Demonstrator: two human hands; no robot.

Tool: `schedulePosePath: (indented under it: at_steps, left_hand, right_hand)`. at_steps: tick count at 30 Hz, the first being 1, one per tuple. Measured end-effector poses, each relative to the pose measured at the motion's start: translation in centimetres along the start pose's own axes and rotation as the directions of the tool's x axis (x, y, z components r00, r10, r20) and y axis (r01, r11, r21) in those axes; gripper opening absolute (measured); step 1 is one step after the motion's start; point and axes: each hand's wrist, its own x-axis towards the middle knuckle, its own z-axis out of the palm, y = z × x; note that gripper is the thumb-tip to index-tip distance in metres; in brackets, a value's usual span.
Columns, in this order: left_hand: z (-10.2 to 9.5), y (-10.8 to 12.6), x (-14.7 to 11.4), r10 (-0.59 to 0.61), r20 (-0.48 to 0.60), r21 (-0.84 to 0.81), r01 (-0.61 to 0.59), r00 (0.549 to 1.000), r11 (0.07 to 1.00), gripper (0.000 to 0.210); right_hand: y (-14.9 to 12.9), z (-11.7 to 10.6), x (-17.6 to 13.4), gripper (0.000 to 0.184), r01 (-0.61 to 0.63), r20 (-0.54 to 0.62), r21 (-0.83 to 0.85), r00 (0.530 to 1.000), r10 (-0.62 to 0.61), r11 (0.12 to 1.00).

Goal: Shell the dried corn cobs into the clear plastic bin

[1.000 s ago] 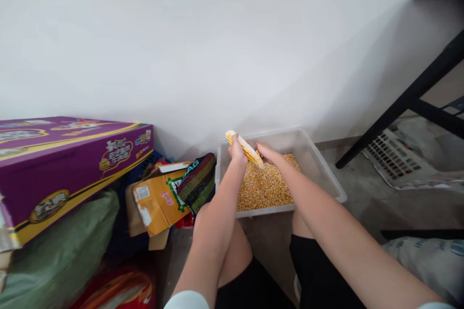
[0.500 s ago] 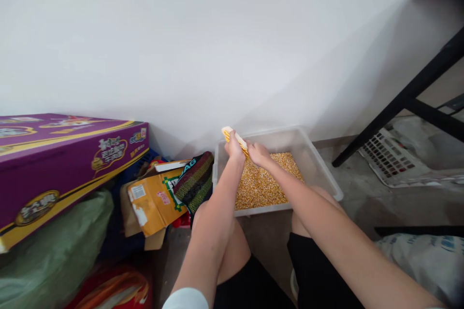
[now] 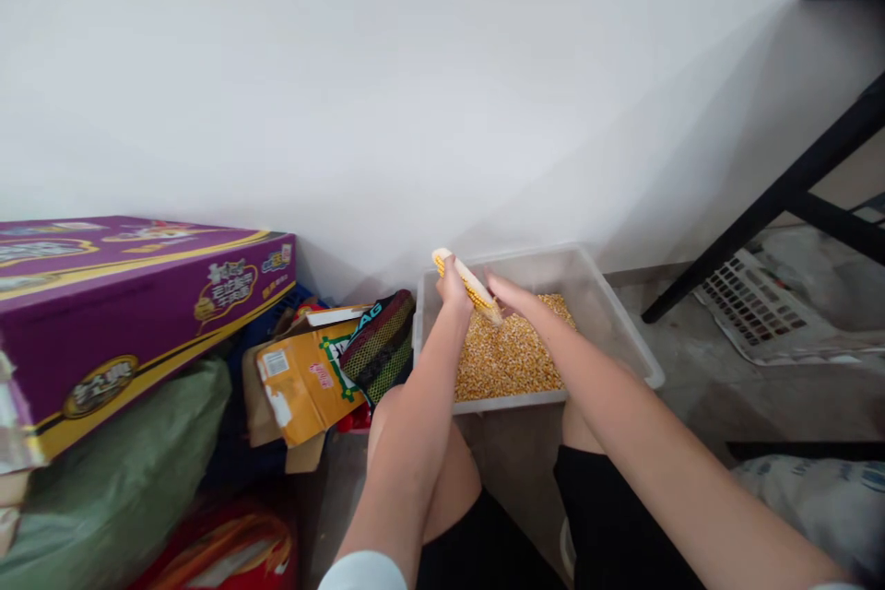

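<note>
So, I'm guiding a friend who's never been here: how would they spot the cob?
By the white wall, find the clear tub holding loose kernels. Above them, the left hand grips the cob at a slant. Unlike the kernels, it's one long piece, with a pale bare strip beside yellow rows.

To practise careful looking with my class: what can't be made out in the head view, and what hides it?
Head view: part of the corn cob, hidden by the left hand.
Head view: whether the right hand touches the corn cob, too small to tell.
Head view: much of the plastic bin's floor, covered by kernels.
Head view: the purple box's left end, cut off by the picture's edge.
</note>
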Motion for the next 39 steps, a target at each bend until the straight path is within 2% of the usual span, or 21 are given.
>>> schedulePosePath:
  at_steps: [1, 3, 5, 7, 9, 13, 16, 20, 26, 28, 32, 34, 37, 39]
  left_hand:
    - [-0.1, 0.5, 0.1, -0.007, -0.005, -0.027, 0.007, 1.000, 1.000, 0.033]
    - [-0.4, 1.5, 0.3, -0.017, -0.040, -0.072, 0.014, 0.999, 0.997, 0.031]
    - [-0.7, 2.2, 0.7, -0.032, -0.061, -0.093, 0.027, 0.998, 0.995, 0.030]
    - [-0.8, 2.3, 0.9, -0.061, -0.073, -0.096, 0.054, 0.995, 0.994, 0.029]
    - [-0.9, 2.1, 0.9, -0.084, -0.091, -0.106, 0.075, 0.992, 0.992, 0.027]
    - [-0.6, 1.2, 0.6, -0.035, -0.128, -0.112, 0.020, 0.991, 0.993, 0.025]
    - [-0.3, 0.8, 0.5, 0.026, -0.166, -0.091, -0.041, 0.986, 0.995, 0.026]
    - [0.0, 0.3, 0.4, 0.056, -0.172, -0.083, -0.071, 0.984, 0.994, 0.027]
    - [0.1, 0.3, 0.0, 0.029, -0.064, -0.094, -0.035, 0.998, 0.995, 0.029]
    - [0.1, 0.5, 0.0, 0.010, -0.063, -0.091, -0.016, 0.998, 0.996, 0.028]
    - [0.2, 0.8, 0.2, -0.009, -0.081, -0.045, 0.006, 0.997, 0.999, 0.029]
    - [0.2, 0.9, 0.3, -0.012, -0.082, -0.032, 0.009, 0.997, 0.999, 0.029]
    - [0.4, 0.8, 0.2, -0.008, -0.058, -0.028, 0.007, 0.998, 1.000, 0.029]
    - [0.6, 0.6, -0.2, -0.012, -0.021, -0.022, 0.011, 1.000, 1.000, 0.031]
  right_hand:
    - [-0.1, -0.6, -0.3, 0.064, -0.027, 0.061, 0.048, 0.998, 0.024, 0.998]
    - [-0.3, -1.5, -1.1, 0.054, -0.017, 0.185, 0.141, 0.983, -0.010, 0.990]
    - [-0.5, -2.0, -2.0, 0.038, -0.010, 0.319, 0.194, 0.946, -0.054, 0.981]
    - [-0.6, -1.7, -2.9, 0.029, 0.001, 0.372, 0.187, 0.926, -0.072, 0.982]
    - [-0.6, -1.0, -3.4, 0.027, 0.060, 0.315, 0.138, 0.944, -0.101, 0.989]
    - [-0.1, 0.5, -3.7, 0.036, 0.209, 0.088, -0.007, 0.974, -0.207, 0.978]
    - [0.3, 1.1, -3.6, 0.040, 0.222, -0.009, -0.049, 0.975, -0.223, 0.974]
    - [0.4, 1.2, -3.1, 0.046, 0.131, -0.018, 0.078, 0.991, -0.130, 0.988]
    - [0.2, 0.7, -2.2, 0.055, -0.090, 0.071, 0.311, 0.995, 0.071, 0.946]
    - [0.1, 0.3, -2.1, 0.054, -0.059, 0.071, 0.314, 0.997, 0.039, 0.948]
    - [0.4, 0.0, -2.3, 0.039, 0.153, 0.110, 0.228, 0.977, -0.182, 0.962]
    - [0.8, 0.2, -2.3, 0.034, 0.221, 0.107, 0.198, 0.963, -0.246, 0.955]
    - [1.2, 0.5, -1.9, 0.040, 0.248, 0.002, 0.197, 0.967, -0.253, 0.949]
    - [1.2, 0.6, -1.6, 0.047, 0.176, -0.019, 0.245, 0.984, -0.177, 0.953]
